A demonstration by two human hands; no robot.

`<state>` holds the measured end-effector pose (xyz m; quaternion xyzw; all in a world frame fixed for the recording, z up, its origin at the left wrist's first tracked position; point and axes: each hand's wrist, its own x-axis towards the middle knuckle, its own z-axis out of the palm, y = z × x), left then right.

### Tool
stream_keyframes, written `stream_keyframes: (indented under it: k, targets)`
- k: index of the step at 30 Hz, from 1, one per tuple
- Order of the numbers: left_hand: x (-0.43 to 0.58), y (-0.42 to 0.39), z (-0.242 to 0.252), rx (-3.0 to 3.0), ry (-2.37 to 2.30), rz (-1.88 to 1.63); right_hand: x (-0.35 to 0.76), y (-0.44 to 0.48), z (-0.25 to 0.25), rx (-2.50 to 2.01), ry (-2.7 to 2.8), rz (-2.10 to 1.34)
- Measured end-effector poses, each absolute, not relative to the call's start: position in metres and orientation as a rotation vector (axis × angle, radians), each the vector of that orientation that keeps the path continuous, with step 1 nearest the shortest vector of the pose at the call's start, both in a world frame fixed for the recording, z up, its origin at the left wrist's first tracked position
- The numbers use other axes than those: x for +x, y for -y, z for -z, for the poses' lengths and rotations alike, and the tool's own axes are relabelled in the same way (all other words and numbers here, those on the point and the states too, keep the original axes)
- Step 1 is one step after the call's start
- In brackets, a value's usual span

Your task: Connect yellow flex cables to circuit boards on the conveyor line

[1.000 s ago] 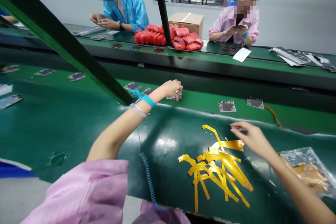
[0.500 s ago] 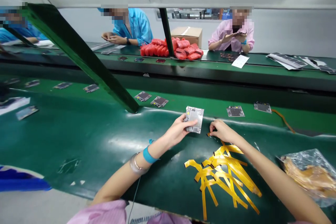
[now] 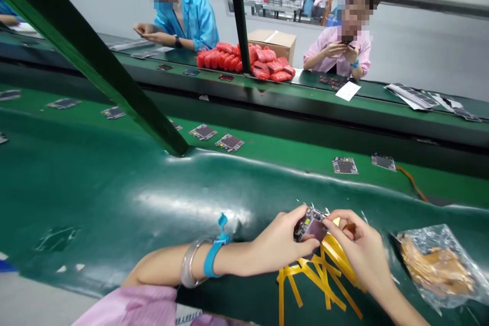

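My left hand (image 3: pixel 280 245) grips a small circuit board (image 3: pixel 311 228) by its left edge, low over the dark green mat (image 3: pixel 114 188). My right hand (image 3: pixel 357 249) pinches the board's right side, fingers closed, possibly on a yellow strip; that part is hidden. Beneath both hands lies a heap of yellow flex strips (image 3: pixel 324 280). A blue wrist strap (image 3: pixel 214 254) and a bangle circle my left wrist.
Several circuit boards (image 3: pixel 229 142) ride the green conveyor (image 3: pixel 290 155) beyond the mat. A clear bag of orange parts (image 3: pixel 435 265) lies at right. A slanted green post (image 3: pixel 95 61) crosses the left. Across the line sit two people, red packets (image 3: pixel 248 61) and a cardboard box (image 3: pixel 273 41).
My left hand lifted a board off the conveyor and brought it down toward me. My right hand came in from the strips and now pinches the board's other side.
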<state>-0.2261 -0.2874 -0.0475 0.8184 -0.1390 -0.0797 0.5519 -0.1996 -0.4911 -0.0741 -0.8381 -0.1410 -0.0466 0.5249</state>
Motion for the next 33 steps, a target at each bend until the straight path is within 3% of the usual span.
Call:
stream_keyframes:
  k: [27, 33]
  targets:
    - [-0.227, 0.286, 0.048, 2.155, 0.433, 0.253, -0.203, 0.494, 0.098, -2.021, 0.379, 0.341]
    - [-0.217, 0.284, 0.052, 1.827, 0.293, 0.408, -0.204, 0.495, 0.098, -2.012, 0.543, 0.289]
